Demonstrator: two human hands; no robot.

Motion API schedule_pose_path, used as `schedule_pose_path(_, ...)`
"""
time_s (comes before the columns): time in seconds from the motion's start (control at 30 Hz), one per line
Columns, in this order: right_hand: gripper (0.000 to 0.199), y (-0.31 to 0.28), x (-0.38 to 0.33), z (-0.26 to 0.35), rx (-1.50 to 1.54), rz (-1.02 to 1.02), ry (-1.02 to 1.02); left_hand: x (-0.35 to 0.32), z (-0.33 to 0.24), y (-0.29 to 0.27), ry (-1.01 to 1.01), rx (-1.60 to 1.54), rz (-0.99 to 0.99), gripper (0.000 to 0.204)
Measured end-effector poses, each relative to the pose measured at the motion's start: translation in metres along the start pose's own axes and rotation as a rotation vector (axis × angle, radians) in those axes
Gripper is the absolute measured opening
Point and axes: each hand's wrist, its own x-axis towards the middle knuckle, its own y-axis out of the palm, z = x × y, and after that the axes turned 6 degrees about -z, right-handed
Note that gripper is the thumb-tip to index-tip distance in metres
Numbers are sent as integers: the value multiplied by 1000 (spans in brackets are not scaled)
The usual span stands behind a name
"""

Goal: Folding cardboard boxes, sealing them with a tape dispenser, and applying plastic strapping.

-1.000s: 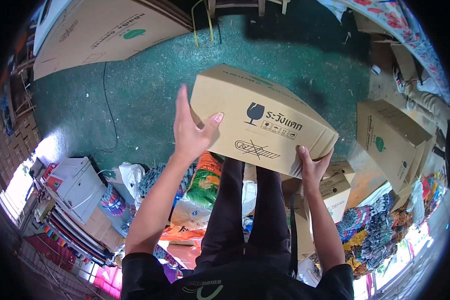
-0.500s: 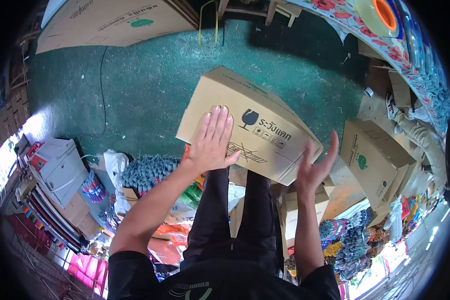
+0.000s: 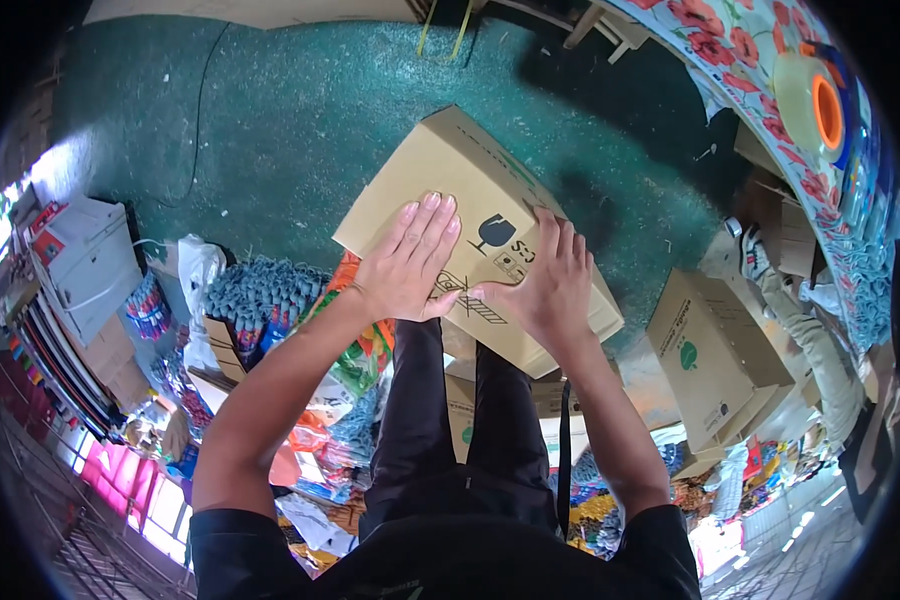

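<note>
A brown cardboard box (image 3: pixel 390 200) with dark printed symbols, one a wine glass, sits tilted in front of my legs. My left hand (image 3: pixel 410 255) lies flat on the side facing me, fingers stretched out. Beside it, my right hand (image 3: pixel 553 285) rests on the same side, thumb pointing toward the left thumb and fingers reaching to the box's upper right edge. Neither hand is wrapped round anything. What bears the box from below is hidden.
To the right stands another open cardboard box (image 3: pixel 705 350), near a person's leg (image 3: pixel 805 325). A flowered table (image 3: pixel 705 45) with tape rolls (image 3: pixel 810 105) curves along the upper right. Bundled grey-blue goods (image 3: pixel 265 295) lie left of my legs; a dark cable (image 3: pixel 198 110) crosses the green floor.
My right hand has moved left from beyond the box's right end onto its printed side. The left hand stays flat on the box, whose position in view has shifted slightly.
</note>
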Motion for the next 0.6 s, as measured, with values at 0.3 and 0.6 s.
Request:
schedule_pose_path(0.3,91,-10,45,10,207,92,-48,0,1,-4,-17,60,31,91)
schedule_pose_path(0.6,59,21,146,80,338,173,-149,3,6,-2,-17,3,26,88)
